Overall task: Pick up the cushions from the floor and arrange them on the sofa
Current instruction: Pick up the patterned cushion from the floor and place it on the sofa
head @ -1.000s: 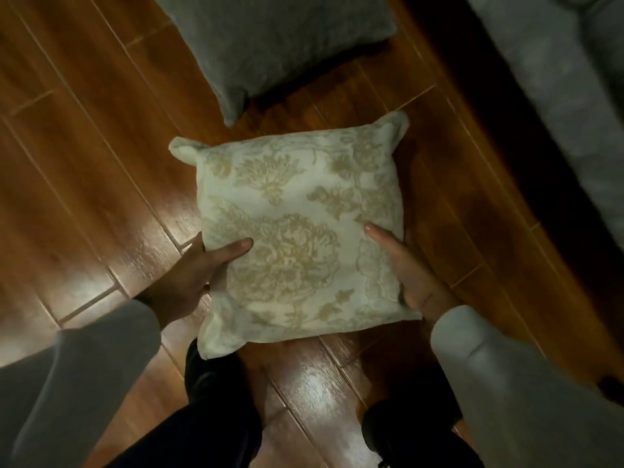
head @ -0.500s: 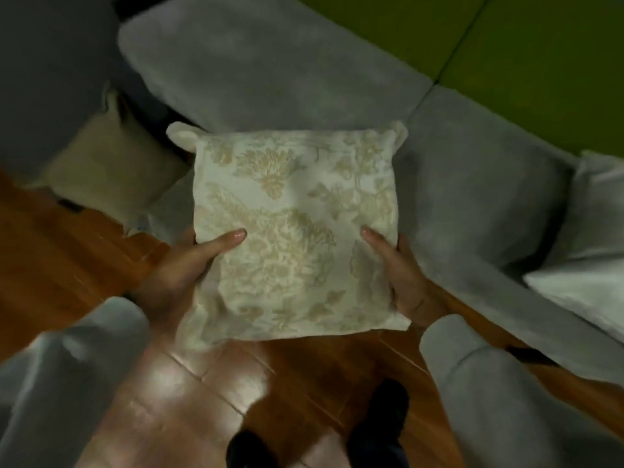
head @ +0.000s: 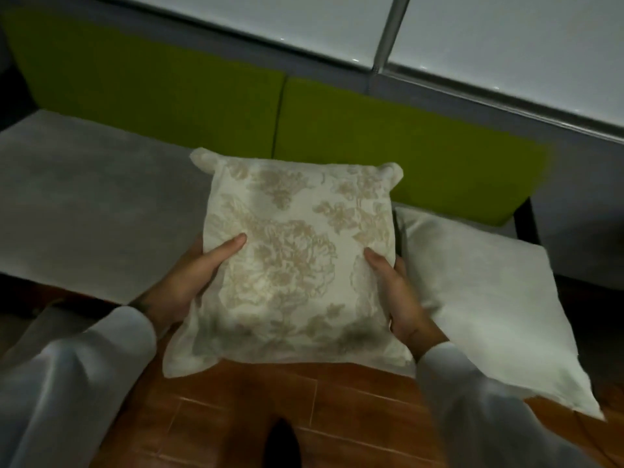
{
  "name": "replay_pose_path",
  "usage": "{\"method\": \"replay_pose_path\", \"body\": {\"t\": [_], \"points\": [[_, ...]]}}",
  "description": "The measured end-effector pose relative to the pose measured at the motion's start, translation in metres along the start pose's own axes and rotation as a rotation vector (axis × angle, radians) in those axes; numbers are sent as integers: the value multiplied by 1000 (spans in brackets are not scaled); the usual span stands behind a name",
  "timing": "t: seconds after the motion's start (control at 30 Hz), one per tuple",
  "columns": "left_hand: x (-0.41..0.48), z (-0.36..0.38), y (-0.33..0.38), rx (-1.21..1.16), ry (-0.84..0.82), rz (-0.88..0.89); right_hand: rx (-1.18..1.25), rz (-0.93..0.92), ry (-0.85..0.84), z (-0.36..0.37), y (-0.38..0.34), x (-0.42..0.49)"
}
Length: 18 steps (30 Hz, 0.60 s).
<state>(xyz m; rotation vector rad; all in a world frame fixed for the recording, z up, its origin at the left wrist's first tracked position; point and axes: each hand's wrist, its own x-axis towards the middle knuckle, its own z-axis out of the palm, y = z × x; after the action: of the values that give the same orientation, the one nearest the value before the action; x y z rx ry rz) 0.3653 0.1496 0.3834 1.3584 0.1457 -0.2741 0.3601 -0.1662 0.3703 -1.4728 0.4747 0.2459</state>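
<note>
Head view. I see both hands gripping the square cream cushion with beige floral print [head: 293, 265] by its side edges: left hand [head: 184, 282] on the left edge, thumb across the front; right hand [head: 401, 298] on the right edge, thumb on top. The cushion is held in the air over the front edge of the grey fabric sofa seat [head: 84, 204], above the brown wooden floor [head: 304, 417]. A plain white cushion [head: 489, 305] lies on the seat just beside it, right. Green backrest pads [head: 202, 106] behind.
</note>
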Motion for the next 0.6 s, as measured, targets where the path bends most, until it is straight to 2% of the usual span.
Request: {"method": "replay_pose_path", "body": {"t": [0.23,0.3,0.43,0.5,0.6], "points": [[98,51,-31,89,-103,-136,-80,97,90,-55,-12,83],[106,57,-47,170,-107,-162,-200,138,98,-60,-4,96],[111,47,-64,283,-109,-157,-559,201,218,-48,-8,112],[115,31,-56,320,-33,-197,-694,104,243,-28,-26,114],[110,-7,-37,382,126,-177,-910,-181,109,27,-52,118]]}}
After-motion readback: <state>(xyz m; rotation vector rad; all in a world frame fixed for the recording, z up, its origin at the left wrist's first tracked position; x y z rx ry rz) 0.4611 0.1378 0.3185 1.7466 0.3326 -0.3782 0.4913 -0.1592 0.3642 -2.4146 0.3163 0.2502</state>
